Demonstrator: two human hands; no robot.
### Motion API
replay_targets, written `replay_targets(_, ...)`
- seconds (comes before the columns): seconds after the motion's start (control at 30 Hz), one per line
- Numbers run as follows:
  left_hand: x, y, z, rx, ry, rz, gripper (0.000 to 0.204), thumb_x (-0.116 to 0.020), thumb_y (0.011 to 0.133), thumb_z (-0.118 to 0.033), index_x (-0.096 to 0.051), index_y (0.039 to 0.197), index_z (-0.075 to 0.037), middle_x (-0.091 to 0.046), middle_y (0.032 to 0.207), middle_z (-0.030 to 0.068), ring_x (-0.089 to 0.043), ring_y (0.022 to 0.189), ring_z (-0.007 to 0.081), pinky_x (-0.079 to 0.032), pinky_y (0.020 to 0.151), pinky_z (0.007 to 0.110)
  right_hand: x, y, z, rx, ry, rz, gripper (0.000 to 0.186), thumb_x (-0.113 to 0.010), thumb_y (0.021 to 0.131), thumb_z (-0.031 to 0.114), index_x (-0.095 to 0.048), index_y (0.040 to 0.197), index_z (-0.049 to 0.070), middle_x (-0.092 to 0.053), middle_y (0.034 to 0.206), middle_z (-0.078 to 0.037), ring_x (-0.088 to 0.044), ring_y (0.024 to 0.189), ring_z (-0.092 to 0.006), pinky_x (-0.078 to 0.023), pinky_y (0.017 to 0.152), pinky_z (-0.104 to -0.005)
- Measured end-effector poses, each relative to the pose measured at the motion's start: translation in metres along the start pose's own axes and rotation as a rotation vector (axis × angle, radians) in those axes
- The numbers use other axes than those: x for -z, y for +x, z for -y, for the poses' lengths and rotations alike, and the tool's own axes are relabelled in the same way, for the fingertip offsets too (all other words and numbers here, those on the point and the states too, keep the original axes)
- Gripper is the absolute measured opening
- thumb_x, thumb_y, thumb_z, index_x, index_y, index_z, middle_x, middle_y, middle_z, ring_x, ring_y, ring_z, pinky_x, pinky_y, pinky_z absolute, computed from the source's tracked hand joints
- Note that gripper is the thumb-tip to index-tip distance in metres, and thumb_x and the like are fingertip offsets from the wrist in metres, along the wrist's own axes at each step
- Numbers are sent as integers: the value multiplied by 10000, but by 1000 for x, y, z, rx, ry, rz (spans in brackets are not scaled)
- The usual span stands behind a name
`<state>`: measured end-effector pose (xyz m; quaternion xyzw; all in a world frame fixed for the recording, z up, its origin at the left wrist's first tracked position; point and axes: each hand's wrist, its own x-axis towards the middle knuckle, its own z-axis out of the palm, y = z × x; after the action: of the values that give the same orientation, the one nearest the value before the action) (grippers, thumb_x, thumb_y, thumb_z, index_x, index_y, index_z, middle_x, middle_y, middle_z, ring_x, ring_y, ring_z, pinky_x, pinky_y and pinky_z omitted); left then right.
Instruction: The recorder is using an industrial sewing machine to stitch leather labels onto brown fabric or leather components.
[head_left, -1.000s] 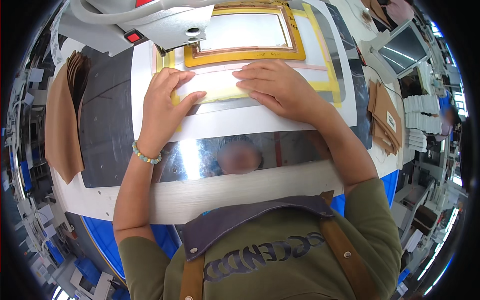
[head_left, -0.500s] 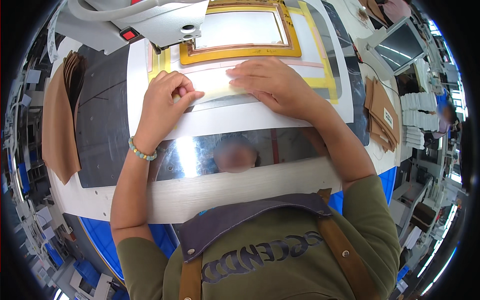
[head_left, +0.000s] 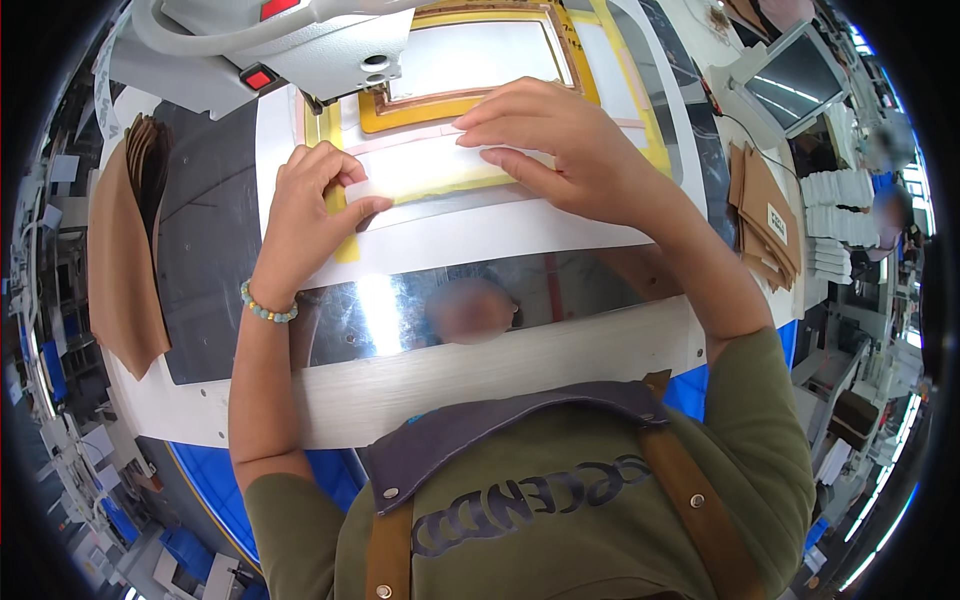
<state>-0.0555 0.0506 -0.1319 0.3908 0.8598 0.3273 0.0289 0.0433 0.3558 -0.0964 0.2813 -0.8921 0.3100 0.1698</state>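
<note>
Left hand flat on the table, thumb and first finger pinched together on the left end of a pale strip. Right hand at about 2 o'clock from the left one, fingers held close together and spread flat over the right end of the same strip, pressing down. Strip lying across a yellow frame (a flat board with a see-through window), close under the grey sewing machine head at 11 o'clock. Bead bracelet on the left wrist. Shiny metal plate at 6 o'clock from the hands, near the body. Stack of brown pieces at 9 o'clock, another brown stack at 3 o'clock, small screen at 1 o'clock.
</note>
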Motion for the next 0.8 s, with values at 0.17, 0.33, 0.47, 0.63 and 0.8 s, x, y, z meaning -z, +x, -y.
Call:
replay_targets(0.17, -2, -1, 3, 25, -16, 17, 263, -903, 819, -180, -691, 861, -30, -591, 818, 27, -521, 863, 195, -430, 813, 318, -18, 14, -1, 10, 8, 101, 230, -706, 988, 118, -774, 1198, 49, -774, 1207, -101, -686, 1168, -304, -534, 1020, -430)
replay_targets(0.33, -2, -2, -4, 24, -158, 9, 200, -865, 857, -103, -693, 894, -10, -591, 843, 30, -526, 831, 154, -440, 756, 289, -46, 28, 7, -50, 69, 80, 263, -740, 970, 163, -770, 1205, 48, -775, 1203, -118, -686, 1176, -310, -533, 1031, -440)
replay_targets(0.47, 4, -4, -16, -11, -246, -52, 193, -873, 862, -129, -723, 895, -12, -639, 858, 57, -601, 846, 188, -479, 763, 323, -40, 40, 12, -203, 170, 207, 209, -747, 974, 179, -783, 1103, 18, -795, 1056, -117, -760, 915, -257, -595, 874, -363)
replay_targets(0.63, 27, 0, -15, -69, -61, -44, 284, -841, 882, -103, -773, 1148, -28, -760, 1161, 120, -691, 1127, 296, -539, 952, 364, 35, 47, -13, -565, 347, 93, 272, -707, 995, 220, -787, 1064, -31, -797, 920, -96, -777, 812, -127, -591, 742, -279)
replay_targets(0.8, 17, -1, 5, -137, 245, -25, 390, -806, 927, -196, -750, 1283, -47, -647, 1457, 168, -533, 1401, 413, -417, 1159, 481, 74, 56, -62, -491, 132, 60, 283, -711, 1036, 260, -786, 1069, -11, -745, 876, -22, -626, 718, -64, -509, 654, -255)
